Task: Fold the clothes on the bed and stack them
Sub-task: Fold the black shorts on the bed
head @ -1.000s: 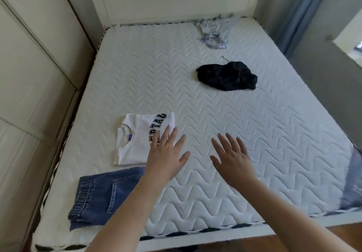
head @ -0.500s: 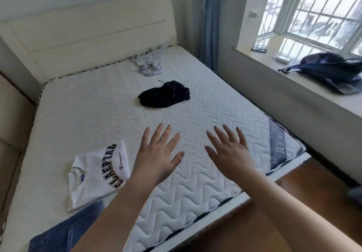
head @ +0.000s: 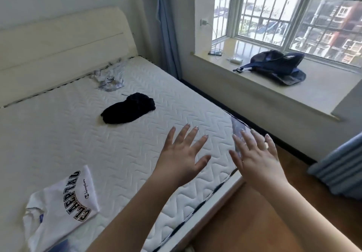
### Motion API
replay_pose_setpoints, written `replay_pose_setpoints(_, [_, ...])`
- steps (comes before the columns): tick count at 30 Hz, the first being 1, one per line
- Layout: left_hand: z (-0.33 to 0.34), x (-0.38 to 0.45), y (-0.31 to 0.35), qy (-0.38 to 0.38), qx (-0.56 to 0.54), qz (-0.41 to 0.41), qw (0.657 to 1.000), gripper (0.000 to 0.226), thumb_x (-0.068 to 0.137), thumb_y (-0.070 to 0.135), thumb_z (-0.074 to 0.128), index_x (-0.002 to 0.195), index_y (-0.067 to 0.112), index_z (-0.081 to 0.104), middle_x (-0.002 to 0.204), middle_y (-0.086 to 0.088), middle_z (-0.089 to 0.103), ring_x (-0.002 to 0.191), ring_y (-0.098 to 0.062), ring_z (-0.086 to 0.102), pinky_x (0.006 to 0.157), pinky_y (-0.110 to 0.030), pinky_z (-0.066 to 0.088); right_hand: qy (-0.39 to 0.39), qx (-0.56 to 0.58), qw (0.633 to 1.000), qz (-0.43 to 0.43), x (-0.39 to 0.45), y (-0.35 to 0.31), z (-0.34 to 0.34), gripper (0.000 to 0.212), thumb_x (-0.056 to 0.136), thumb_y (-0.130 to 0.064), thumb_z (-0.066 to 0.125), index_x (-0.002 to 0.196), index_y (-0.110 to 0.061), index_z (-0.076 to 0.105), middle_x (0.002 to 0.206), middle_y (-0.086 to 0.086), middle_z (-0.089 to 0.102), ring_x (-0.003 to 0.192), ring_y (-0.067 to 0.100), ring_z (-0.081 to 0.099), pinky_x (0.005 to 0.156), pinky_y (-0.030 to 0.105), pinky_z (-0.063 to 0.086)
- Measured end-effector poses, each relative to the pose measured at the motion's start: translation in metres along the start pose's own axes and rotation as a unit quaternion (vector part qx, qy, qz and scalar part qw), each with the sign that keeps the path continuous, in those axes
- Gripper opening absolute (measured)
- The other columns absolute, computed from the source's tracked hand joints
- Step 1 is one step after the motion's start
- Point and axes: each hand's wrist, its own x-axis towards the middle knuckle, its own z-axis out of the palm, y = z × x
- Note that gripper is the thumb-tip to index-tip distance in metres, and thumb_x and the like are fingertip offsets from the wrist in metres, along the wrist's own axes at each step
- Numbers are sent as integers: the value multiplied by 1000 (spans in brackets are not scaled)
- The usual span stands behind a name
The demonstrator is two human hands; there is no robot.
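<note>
Left hand [head: 181, 156] and right hand [head: 256, 158] spread flat, empty, raised over bed [head: 137, 145] corner; likely reaching for next garment. Folded white T-shirt [head: 60, 204] lies near foot edge as stack base; black garment [head: 128, 110] and grey garment [head: 109, 79] crumpled farther up, unfolded

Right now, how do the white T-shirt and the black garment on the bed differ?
The white T-shirt is folded flat, with black lettering showing; the black garment lies crumpled in a heap, not yet folded. The T-shirt lies at the near edge of the mattress; the black garment lies farther off, toward the headboard. Both rest on the mattress, and no hand touches them.
</note>
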Motion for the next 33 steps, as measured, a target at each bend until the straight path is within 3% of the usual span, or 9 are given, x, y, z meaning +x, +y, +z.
replay_pose_setpoints(3, [0, 30, 2, 4, -5, 31, 999, 70, 89, 69, -3, 153, 41, 1, 164, 7, -4, 149, -15, -17, 117, -48, -15, -9, 3, 999, 46, 3, 16, -1, 80, 92, -60, -5, 148, -26, 41, 157, 2, 34, 149, 23, 19, 119, 43, 0])
replay_pose_setpoints(8, [4, 90, 10, 15, 8, 111, 994, 66, 93, 66, 0, 153, 40, 1, 164, 6, -4, 148, -14, -19, 116, -45, -19, -3, -7, 994, 105, 20, 43, 1, 83, 85, -59, -11, 153, -32, 29, 162, -5, 21, 151, 17, 7, 118, 38, -11])
replay_pose_setpoints(15, [6, 170, 55, 41, -9, 208, 977, 65, 92, 65, -4, 152, 42, -7, 164, 7, 1, 149, -13, -16, 116, -40, -20, 10, 27, 979, 202, 22, 97, 4, 69, 94, -57, 11, 152, -26, 32, 159, -1, 31, 149, 19, 19, 121, 39, 2])
replay_pose_setpoints(19, [18, 203, 103, 21, -20, 235, 971, 68, 88, 66, -7, 153, 43, -2, 164, 8, 1, 149, -12, -16, 113, -38, -23, 2, 21, 966, 256, 11, 143, 10, 64, 99, -58, 5, 155, -30, 19, 162, -7, 19, 151, 14, 7, 121, 36, -6])
replay_pose_setpoints(21, [22, 221, 131, 19, -23, 259, 965, 66, 90, 66, -3, 152, 44, 0, 164, 10, 1, 148, -11, -16, 114, -37, -23, 16, 33, 965, 261, 11, 170, 9, 64, 99, -56, 14, 152, -26, 33, 159, -3, 29, 150, 18, 15, 121, 41, -1])
replay_pose_setpoints(24, [20, 257, 175, 34, -18, 268, 963, 66, 90, 67, -3, 153, 45, 3, 164, 10, 1, 148, -10, -16, 117, -38, -18, 67, 67, 965, 246, 14, 205, 13, 56, 97, -48, 30, 141, -21, 52, 151, 1, 44, 145, 23, 29, 119, 50, 13])
replay_pose_setpoints(29, [7, 304, 248, 29, -6, 305, 952, 68, 91, 70, 8, 153, 43, 10, 164, 9, 6, 150, -12, -9, 120, -39, -11, 30, 107, 965, 237, 32, 284, 21, 58, 97, -45, 24, 146, -21, 46, 153, 3, 40, 144, 23, 34, 119, 43, 19])
replay_pose_setpoints(33, [-1, 322, 291, 47, -42, 321, 945, 62, 94, 64, 28, 149, 36, 34, 158, 5, 29, 149, -16, 16, 119, -44, 11, -5, 98, 969, 229, 47, 335, 22, 60, 97, -45, 22, 148, -22, 42, 154, 4, 39, 144, 23, 33, 119, 41, 16])
